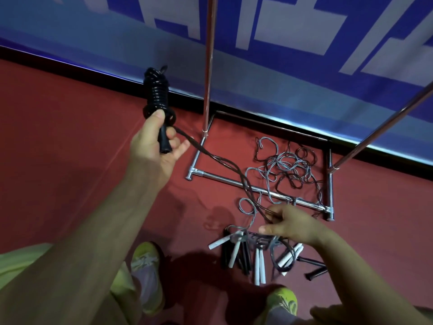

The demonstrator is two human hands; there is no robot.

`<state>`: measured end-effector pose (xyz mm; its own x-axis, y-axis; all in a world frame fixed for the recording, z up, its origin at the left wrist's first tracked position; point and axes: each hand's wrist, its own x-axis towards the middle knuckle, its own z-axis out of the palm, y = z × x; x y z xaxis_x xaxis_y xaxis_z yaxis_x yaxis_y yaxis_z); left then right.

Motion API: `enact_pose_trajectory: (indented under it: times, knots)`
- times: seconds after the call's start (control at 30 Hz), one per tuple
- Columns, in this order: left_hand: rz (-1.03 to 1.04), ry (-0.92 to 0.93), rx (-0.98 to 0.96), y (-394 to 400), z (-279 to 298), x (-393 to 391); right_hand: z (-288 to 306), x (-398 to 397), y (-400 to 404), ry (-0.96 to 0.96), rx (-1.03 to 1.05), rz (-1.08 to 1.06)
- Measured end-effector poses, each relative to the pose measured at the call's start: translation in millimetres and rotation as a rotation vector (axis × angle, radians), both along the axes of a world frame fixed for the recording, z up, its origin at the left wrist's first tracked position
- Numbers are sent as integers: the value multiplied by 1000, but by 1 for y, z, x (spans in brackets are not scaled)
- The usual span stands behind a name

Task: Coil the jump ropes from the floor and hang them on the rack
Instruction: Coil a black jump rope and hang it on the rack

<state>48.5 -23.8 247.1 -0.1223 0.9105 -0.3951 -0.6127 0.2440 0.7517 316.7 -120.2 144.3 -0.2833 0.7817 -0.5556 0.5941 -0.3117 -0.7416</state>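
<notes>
Mid-coil on first rope. Left hand (pixel 154 139) gripping black plastic handles with glossy black rope coil (pixel 155 90) wound above. Right hand (pixel 290 225) pinching loose tail (pixel 225 163). Tangled grey and black ropes (pixel 285 167) still on red floor (pixel 70 137). Nothing visible hung on chrome tube rack (pixel 257 189).

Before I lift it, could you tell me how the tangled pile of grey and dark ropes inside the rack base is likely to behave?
The tangled ropes look thin and floppy, so they would probably sag and trail. Their loops cross one another and drape over the rack base bar, so they may snag or come up together. They seem light; the handles would likely dangle.
</notes>
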Motion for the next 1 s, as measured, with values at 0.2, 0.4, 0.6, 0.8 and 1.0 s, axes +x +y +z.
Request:
enact_pose_trajectory:
  times: [0.2,0.4,0.6,0.8,1.0]
  knots:
    - [15,52,-56,4,-11,2,16,-6,2,253,51,-131]
    - [-30,31,-73,-9,0,-4,30,3,-22,340,136,-348]
    - [-169,107,58,-22,65,-3,50,-5,-44,302,236,-579]
    - [-345,136,255,-54,124,13,107,-36,-45,299,366,-608]
    - [-393,173,428,-82,133,30,177,-63,-31,438,440,-554]
